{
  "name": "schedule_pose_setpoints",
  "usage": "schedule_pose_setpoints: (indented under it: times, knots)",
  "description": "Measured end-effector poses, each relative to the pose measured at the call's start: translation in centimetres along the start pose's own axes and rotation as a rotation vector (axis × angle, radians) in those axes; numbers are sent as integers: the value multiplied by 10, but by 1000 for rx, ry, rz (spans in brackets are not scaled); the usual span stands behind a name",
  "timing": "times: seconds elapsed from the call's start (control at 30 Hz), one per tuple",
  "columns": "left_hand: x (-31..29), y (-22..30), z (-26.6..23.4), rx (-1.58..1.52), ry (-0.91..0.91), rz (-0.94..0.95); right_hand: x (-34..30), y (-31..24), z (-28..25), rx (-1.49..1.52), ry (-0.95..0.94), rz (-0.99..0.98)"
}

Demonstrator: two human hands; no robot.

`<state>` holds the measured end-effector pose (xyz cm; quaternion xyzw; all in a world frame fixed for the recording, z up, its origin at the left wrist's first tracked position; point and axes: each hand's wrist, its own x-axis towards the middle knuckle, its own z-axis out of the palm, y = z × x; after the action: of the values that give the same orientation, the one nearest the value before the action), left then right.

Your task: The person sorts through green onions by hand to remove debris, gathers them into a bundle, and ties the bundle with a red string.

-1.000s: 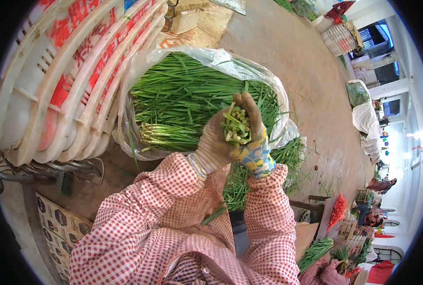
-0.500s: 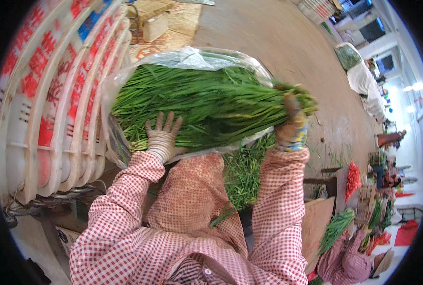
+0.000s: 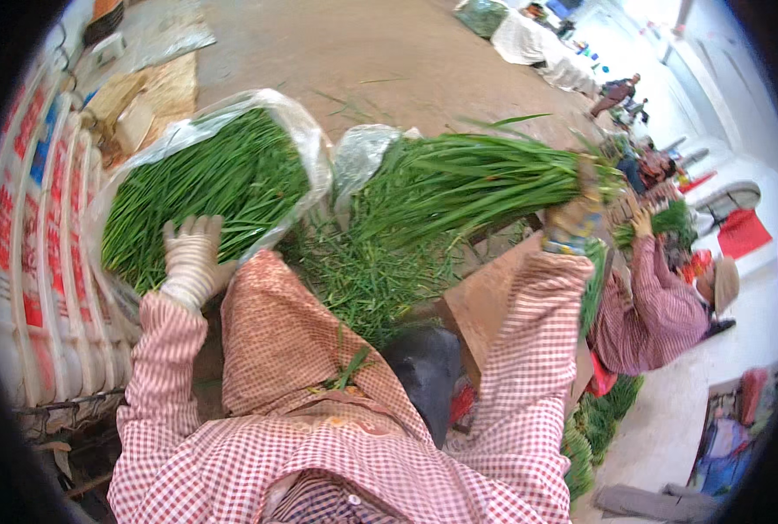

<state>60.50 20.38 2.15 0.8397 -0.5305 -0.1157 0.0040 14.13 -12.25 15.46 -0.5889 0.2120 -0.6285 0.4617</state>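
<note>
Gloved in cream knit, my left hand (image 3: 192, 258) rests with fingers outstretched on long green chives (image 3: 223, 170). They fill a clear plastic bag (image 3: 317, 157), whose rolled rim stands around them. Out to the right, my right hand (image 3: 574, 214), in a stained yellow and blue glove, is closed around one end of a bunch of chives (image 3: 485, 179). The bunch's leafy ends fan leftward above a heap of loose green leaves (image 3: 363, 279). A patterned cloth (image 3: 275, 341) covers my lap beside that heap.
White crates with red markings (image 3: 48, 253) line the left side. A brown board (image 3: 489, 301) slants near my right forearm. Just beyond it, a person in a checked top (image 3: 660, 306) handles greens. White sacks (image 3: 529, 39) stand at the far right of the floor.
My right hand has carried the bunch rightward, away from the bag. My left hand stays on the chives in the bag. The whole view has swung to the right.
</note>
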Motion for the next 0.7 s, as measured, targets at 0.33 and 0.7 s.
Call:
schedule_pose_setpoints:
  times: [0.33,0.7]
  knots:
    - [-53,247,19,-2399,-1525,599,-164,-42,131,-305,-66,-381]
    - [-35,226,48,-2636,-957,291,-218,-50,148,-405,-1157,-560]
